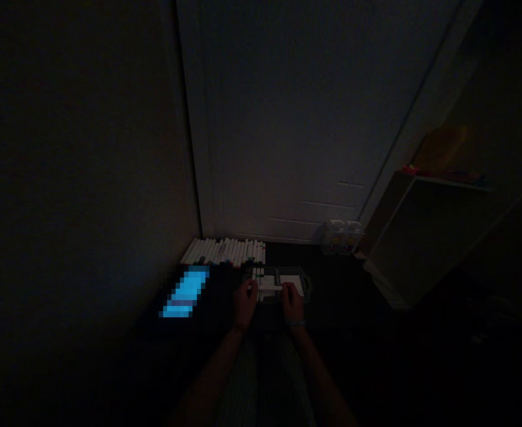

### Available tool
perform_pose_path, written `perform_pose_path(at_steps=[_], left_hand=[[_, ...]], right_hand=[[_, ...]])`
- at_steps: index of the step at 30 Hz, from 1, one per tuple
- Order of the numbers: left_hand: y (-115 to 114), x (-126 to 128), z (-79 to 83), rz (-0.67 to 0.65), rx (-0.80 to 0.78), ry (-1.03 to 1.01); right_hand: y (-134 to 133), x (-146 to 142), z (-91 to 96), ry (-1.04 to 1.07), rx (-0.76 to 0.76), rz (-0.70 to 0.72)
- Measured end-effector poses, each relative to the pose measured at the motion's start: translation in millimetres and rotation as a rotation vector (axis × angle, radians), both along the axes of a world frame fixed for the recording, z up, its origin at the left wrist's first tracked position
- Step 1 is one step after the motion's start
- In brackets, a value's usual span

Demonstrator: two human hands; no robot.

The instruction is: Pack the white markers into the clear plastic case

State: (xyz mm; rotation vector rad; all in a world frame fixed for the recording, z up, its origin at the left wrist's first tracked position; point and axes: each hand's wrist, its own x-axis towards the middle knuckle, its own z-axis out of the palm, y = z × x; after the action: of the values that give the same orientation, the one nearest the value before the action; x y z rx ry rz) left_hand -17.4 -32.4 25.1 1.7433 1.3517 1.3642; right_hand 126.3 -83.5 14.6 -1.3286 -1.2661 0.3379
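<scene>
In the dim head view, a white marker (pixel 270 288) lies level between my two hands. The fingers of my left hand (pixel 245 301) are closed on its left end, and my right hand (pixel 292 303) pinches the other end. Beneath them is an open clear plastic case (pixel 307 286), with white sheets or inserts in its two halves. Several white markers (pixel 258 274) stand side by side at the left of the case, partly hidden by my left hand. Further back on the left, a long row of white markers (pixel 229 252) lies on the dark table.
A glowing, pixelated blue screen (pixel 185 293) is on the table at left. Two clear containers with labels (pixel 342 237) stand at the back right against the pale panel (pixel 283 118). A shelf unit (pixel 439 178) with things on top rises at right.
</scene>
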Motion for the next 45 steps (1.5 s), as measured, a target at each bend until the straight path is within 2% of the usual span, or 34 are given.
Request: perform_pose_path(at_steps=[27, 45], left_hand=[[3.9, 1.0, -6.2, 0.029, 0.006, 0.016], [5.1, 0.6, -10.8, 0.016, -0.006, 0.033]], right_hand=[[1.5, 0.7, -3.2, -0.007, -0.012, -0.019], [-0.3, 0.3, -1.0, 0.000, 0.006, 0.015]])
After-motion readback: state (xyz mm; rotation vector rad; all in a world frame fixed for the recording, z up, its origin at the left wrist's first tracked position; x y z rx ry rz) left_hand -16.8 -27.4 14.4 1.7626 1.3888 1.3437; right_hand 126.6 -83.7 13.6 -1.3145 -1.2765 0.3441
